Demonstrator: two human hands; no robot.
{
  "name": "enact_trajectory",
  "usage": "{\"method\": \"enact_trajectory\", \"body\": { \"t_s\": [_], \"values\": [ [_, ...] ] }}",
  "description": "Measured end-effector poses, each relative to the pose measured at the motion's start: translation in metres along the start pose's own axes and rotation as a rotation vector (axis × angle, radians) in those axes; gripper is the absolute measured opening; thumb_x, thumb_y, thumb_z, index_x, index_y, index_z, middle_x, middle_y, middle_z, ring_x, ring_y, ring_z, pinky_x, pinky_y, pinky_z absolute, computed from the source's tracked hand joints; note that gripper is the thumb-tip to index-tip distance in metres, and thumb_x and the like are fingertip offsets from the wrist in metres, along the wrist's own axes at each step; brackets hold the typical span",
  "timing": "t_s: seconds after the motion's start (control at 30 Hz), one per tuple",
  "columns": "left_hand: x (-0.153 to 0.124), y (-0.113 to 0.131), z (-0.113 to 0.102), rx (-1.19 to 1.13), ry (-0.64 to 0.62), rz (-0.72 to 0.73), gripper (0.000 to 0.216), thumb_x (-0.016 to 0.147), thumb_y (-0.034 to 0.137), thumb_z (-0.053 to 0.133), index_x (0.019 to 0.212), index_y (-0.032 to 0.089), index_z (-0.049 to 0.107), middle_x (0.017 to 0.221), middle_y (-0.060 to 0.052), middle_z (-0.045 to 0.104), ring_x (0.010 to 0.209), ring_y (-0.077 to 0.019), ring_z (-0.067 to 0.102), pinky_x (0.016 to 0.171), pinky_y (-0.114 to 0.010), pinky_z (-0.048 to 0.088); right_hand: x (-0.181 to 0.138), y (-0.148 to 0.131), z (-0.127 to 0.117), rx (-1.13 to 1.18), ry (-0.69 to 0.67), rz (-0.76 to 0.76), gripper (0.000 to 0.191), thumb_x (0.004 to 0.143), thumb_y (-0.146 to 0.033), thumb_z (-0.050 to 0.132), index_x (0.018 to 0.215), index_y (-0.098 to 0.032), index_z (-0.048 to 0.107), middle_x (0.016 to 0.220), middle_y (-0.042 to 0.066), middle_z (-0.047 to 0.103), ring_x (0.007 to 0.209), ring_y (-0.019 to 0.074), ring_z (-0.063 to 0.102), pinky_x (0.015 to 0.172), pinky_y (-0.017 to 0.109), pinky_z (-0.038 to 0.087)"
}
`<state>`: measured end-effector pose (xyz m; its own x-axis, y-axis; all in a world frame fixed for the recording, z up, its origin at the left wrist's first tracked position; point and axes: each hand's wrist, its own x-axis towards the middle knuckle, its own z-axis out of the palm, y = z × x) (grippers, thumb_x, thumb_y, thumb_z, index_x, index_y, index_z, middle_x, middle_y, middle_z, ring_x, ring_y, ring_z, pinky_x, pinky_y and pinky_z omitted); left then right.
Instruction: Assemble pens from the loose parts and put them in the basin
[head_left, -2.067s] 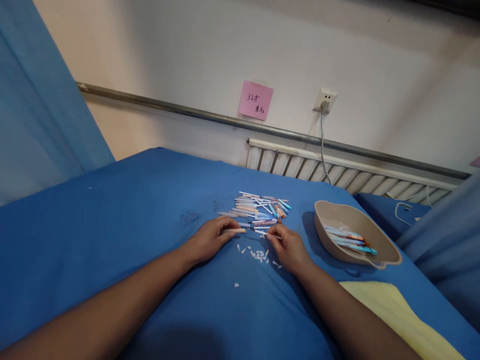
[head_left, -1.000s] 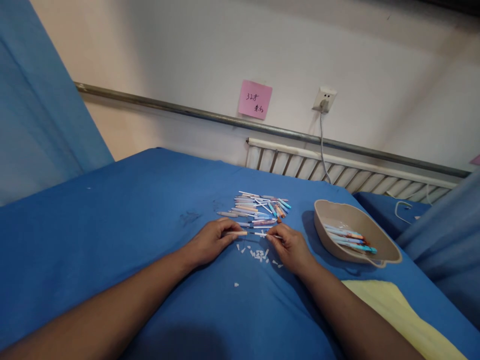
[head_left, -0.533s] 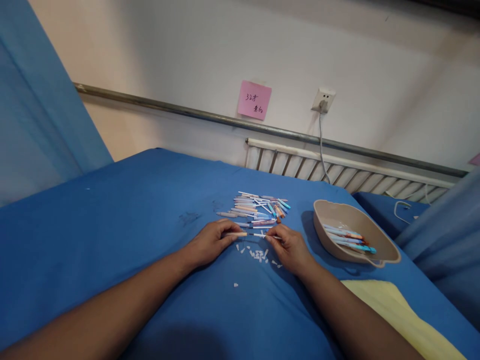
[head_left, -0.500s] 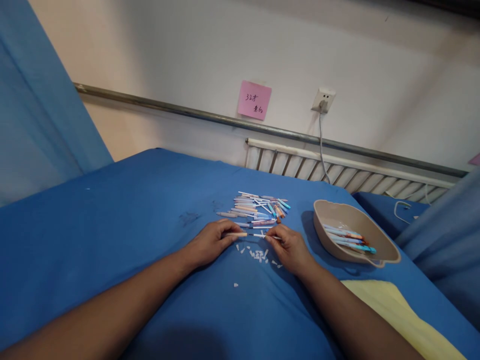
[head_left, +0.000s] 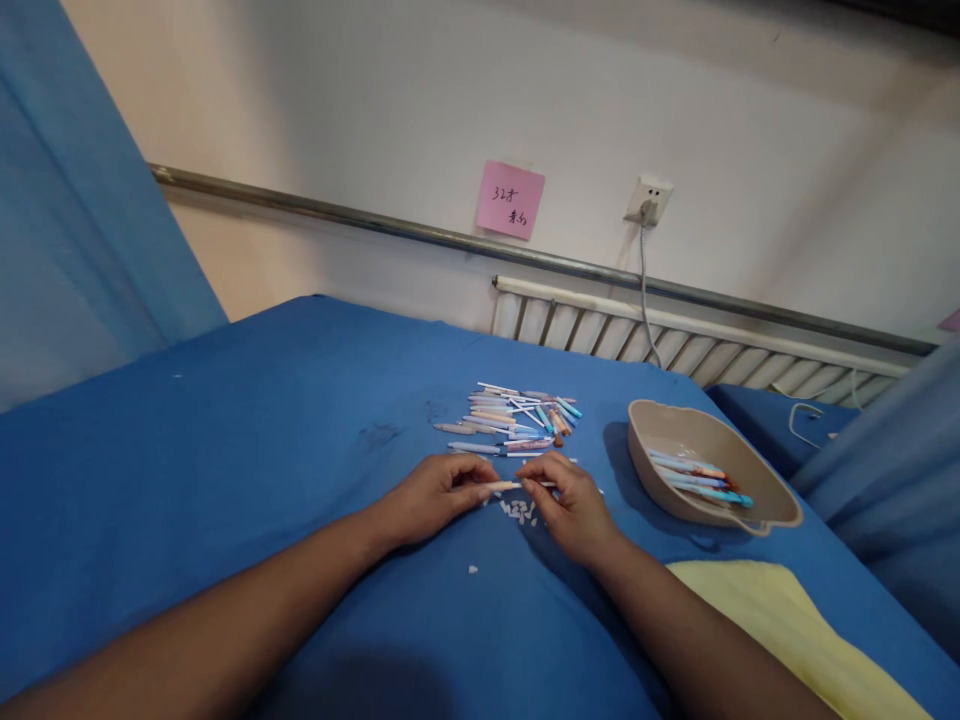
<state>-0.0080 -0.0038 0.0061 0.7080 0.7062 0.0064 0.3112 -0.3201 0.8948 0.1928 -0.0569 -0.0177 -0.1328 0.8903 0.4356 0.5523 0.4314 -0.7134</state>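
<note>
My left hand [head_left: 439, 495] pinches a pale orange pen barrel [head_left: 501, 486], held level above the blue cloth. Opposite it, my right hand [head_left: 574, 515] grips a thin white pen refill [head_left: 550, 485] in line with the barrel. The two parts meet between my fingertips; how far the refill sits inside is hidden. Small white plastic pieces [head_left: 517, 512] lie scattered just below my hands, with a single piece [head_left: 472, 570] nearer me. Beyond my fingers is a pile of pen barrels and refills [head_left: 491, 418] in grey, orange, white and blue.
To the right stands a beige basin [head_left: 637, 455] holding several blue and brown-tipped pens [head_left: 697, 488]. A yellow cloth [head_left: 780, 620] lies in front of it, beside my right forearm. Behind the blue-covered surface [head_left: 225, 480] are a radiator [head_left: 592, 330] and a wall socket with a cord [head_left: 649, 200].
My hands have come closer together and slightly towards me. Less white refill shows between them, and the barrel's end is now close to my right fingertips.
</note>
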Motion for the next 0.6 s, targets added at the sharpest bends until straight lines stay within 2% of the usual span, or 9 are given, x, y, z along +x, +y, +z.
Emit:
{"method": "enact_trajectory", "body": {
  "t_s": [0.13, 0.23, 0.33, 0.43, 0.53, 0.6],
  "values": [
    [-0.003, 0.005, 0.009, -0.109, -0.041, 0.017, 0.021, 0.082, 0.035, 0.054, 0.087, 0.017, 0.062, 0.076, 0.002, 0.059, 0.069, -0.0112, 0.050, 0.064, -0.020, 0.039, -0.006, -0.016, 0.007, 0.240, -0.032, 0.091, 0.028, 0.088, -0.035, 0.046, 0.111, -0.022, 0.054, 0.107, 0.006, 0.058, 0.099, 0.0180, 0.054, 0.084, 0.031, 0.044],
    [-0.005, 0.007, 0.011, -0.116, -0.075, 0.004, 0.022, 0.082, 0.036, 0.053, 0.087, 0.017, 0.063, 0.071, 0.003, 0.056, 0.063, -0.0101, 0.046, 0.061, -0.020, 0.037, -0.011, -0.024, 0.009, 0.417, -0.101, 0.135, 0.042, 0.088, -0.048, 0.042, 0.124, -0.025, 0.046, 0.124, 0.008, 0.050, 0.115, 0.0218, 0.046, 0.094, 0.037, 0.038],
    [-0.007, 0.010, 0.011, -0.068, -0.152, 0.000, 0.022, 0.082, 0.033, 0.053, 0.094, 0.018, 0.063, 0.068, 0.003, 0.053, 0.060, -0.0098, 0.044, 0.056, -0.019, 0.034, -0.011, -0.029, 0.009, 0.688, -0.136, 0.171, 0.051, 0.084, -0.061, 0.040, 0.124, -0.030, 0.047, 0.130, 0.006, 0.046, 0.122, 0.0255, 0.038, 0.099, 0.044, 0.033],
    [-0.009, 0.011, 0.010, -0.021, -0.174, 0.066, 0.019, 0.082, 0.032, 0.053, 0.092, 0.019, 0.064, 0.075, 0.002, 0.056, 0.066, -0.0112, 0.047, 0.060, -0.019, 0.036, -0.008, -0.034, 0.008, 0.971, -0.126, 0.243, 0.055, 0.079, -0.068, 0.039, 0.116, -0.030, 0.054, 0.130, 0.005, 0.047, 0.125, 0.0267, 0.035, 0.102, 0.047, 0.028],
    [-0.008, 0.010, 0.011, -0.099, -0.146, 0.096, 0.020, 0.083, 0.033, 0.052, 0.092, 0.019, 0.063, 0.087, 0.000, 0.060, 0.079, -0.0138, 0.051, 0.071, -0.022, 0.039, -0.004, -0.040, 0.001, 1.121, -0.109, 0.303, 0.061, 0.078, -0.071, 0.035, 0.113, -0.027, 0.057, 0.128, 0.007, 0.050, 0.125, 0.0266, 0.036, 0.102, 0.046, 0.029],
    [-0.007, 0.009, 0.012, -0.177, -0.151, 0.063, 0.022, 0.083, 0.035, 0.052, 0.092, 0.018, 0.062, 0.085, 0.000, 0.060, 0.078, -0.0135, 0.051, 0.070, -0.022, 0.039, -0.001, -0.042, -0.006, 1.148, -0.079, 0.330, 0.064, 0.078, -0.073, 0.030, 0.113, -0.025, 0.057, 0.128, 0.008, 0.050, 0.124, 0.0263, 0.038, 0.099, 0.044, 0.033]
  ]
}}
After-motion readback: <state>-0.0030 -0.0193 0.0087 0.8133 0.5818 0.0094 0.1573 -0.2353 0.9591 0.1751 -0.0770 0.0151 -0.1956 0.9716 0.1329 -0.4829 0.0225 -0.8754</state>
